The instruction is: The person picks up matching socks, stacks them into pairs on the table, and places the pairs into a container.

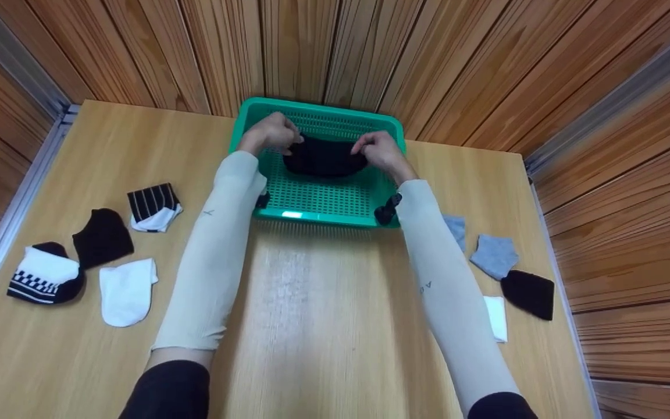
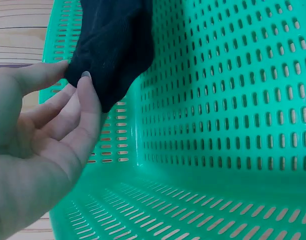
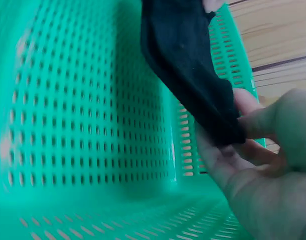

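A black sock (image 1: 326, 157) is stretched sideways between both hands, over the inside of a green perforated plastic basket (image 1: 323, 219). My left hand (image 1: 274, 132) pinches its left end between thumb and fingers; the left wrist view shows the thumb pressed on the dark knit sock (image 2: 110, 55). At the other end my right hand (image 1: 382, 152) grips the sock, with thumb and fingers around its tip in the right wrist view, where the sock (image 3: 188, 65) hangs above the basket's slotted floor (image 3: 88, 125). No other item shows inside the basket.
On the left of the wooden table (image 1: 306, 326) lie a striped sock (image 1: 153, 206), a dark sock (image 1: 102, 238), a checkered sock (image 1: 47, 276) and a white sock (image 1: 127, 293). On the right are grey socks (image 1: 495, 256), a black sock (image 1: 528, 295) and a white one (image 1: 496, 319). Wood-panelled walls (image 1: 457, 64) surround the table.
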`<state>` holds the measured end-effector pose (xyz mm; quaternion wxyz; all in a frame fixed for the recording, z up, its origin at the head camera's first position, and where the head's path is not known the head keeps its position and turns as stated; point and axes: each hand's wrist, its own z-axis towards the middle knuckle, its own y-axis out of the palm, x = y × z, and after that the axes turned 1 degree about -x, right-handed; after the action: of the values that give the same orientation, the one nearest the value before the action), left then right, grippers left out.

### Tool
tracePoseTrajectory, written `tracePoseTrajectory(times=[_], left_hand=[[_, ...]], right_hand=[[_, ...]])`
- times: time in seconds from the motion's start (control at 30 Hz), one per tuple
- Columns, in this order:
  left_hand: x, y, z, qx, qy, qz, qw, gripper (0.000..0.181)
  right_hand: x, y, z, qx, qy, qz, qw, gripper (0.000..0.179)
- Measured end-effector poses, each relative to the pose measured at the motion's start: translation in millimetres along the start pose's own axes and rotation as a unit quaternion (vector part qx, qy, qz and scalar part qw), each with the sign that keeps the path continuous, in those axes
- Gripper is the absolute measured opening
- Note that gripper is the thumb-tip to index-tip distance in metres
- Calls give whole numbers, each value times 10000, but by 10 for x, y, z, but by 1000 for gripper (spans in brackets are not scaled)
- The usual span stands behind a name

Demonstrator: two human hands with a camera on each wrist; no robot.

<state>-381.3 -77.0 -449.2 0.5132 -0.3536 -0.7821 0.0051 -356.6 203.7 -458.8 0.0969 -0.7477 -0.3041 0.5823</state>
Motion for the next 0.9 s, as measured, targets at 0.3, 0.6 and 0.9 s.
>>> tracePoseTrajectory(times=[0.3,0.6,0.9], left_hand=[[-16,95,-13,-960,-486,374,9935,26],[-19,73,15,-854,-757,1459,9827,12],[-26,107,39,-805,-998,1505,9803,27]], right_hand=[[63,8,-64,-1165,724,-993,9856,32],[47,11,-49,-1400,796,-1386,9772,29],[66,22,-12,-1482,793,-1462,9749,29]])
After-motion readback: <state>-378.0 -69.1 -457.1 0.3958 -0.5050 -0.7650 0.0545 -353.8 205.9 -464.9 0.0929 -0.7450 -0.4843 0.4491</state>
